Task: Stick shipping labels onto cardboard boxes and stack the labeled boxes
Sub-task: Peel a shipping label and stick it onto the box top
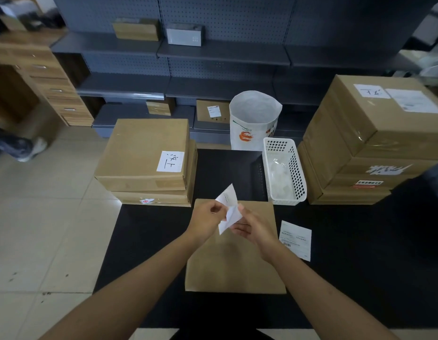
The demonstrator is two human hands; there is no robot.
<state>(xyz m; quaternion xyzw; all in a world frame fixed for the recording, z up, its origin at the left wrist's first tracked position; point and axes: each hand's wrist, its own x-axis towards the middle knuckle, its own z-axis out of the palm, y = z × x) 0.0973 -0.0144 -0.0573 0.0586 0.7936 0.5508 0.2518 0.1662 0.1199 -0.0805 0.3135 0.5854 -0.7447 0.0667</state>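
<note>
A flat brown cardboard box (233,266) lies on the black table (144,241) right in front of me. Above its far edge both hands hold a white shipping label (228,197). My left hand (208,220) pinches the label's upper sheet, and my right hand (252,225) pinches the lower sheet, so the two layers stand apart. A second printed label (296,239) lies flat on the table to the right of the box. To the left stands a stack of two boxes (144,155), the top one bearing a white handwritten label (170,161).
A white perforated basket (284,170) sits behind the box on the right. A taller stack of taped boxes (365,143) stands at the far right. A white paper sack (253,119) stands behind the table. Grey shelving (213,57) holds small boxes; a wooden drawer unit (41,82) is left.
</note>
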